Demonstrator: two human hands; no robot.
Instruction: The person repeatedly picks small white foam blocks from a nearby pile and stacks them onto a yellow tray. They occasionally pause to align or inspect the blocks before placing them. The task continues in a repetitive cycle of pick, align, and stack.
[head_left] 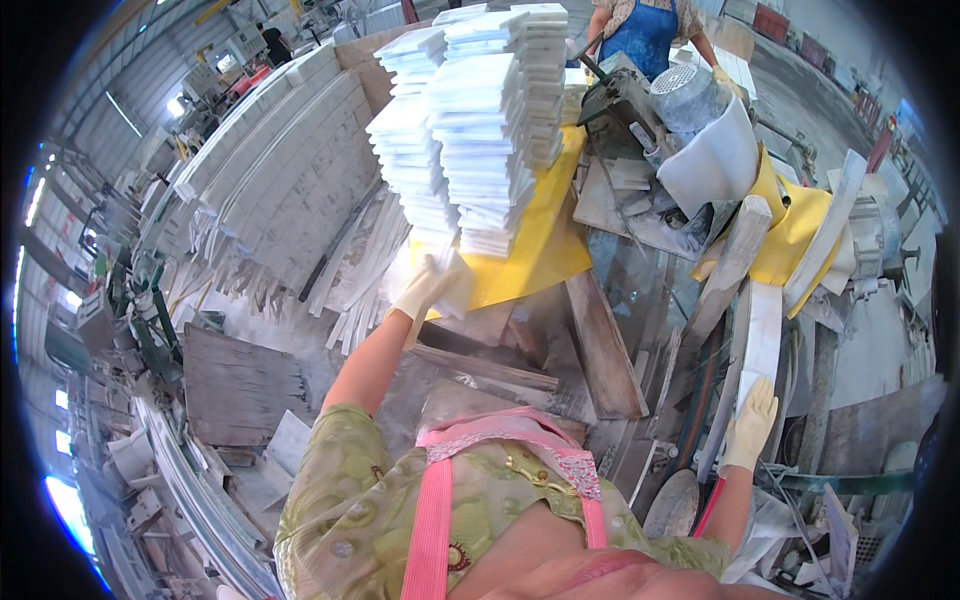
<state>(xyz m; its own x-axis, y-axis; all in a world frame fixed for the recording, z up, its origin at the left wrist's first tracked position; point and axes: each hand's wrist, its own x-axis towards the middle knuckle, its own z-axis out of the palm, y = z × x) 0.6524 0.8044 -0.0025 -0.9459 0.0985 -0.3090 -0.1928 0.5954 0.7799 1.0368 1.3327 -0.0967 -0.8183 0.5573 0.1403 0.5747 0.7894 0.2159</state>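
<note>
My left hand point(428, 287), in a pale cream glove, is closed on a white stone tile point(456, 288) at the foot of tall stacks of white tiles point(475, 140). Part of that tile is hidden behind the glove. The stacks stand on a yellow sheet point(545, 250). Off to the right, my right hand point(752, 425), gloved alike, lies with outstretched fingers against the near end of a row of white tiles point(762, 335). That row sits in a narrow channel between rails, leading under a yellow flap point(800, 225) on the machine.
A motor with a round grille point(690, 95) and a white curved guard point(712, 165) rise at the back right. Behind them stands a person in a blue apron point(640, 45). Long stone slabs point(290, 140) lean at the left. Wooden boards point(605, 345) lie before me.
</note>
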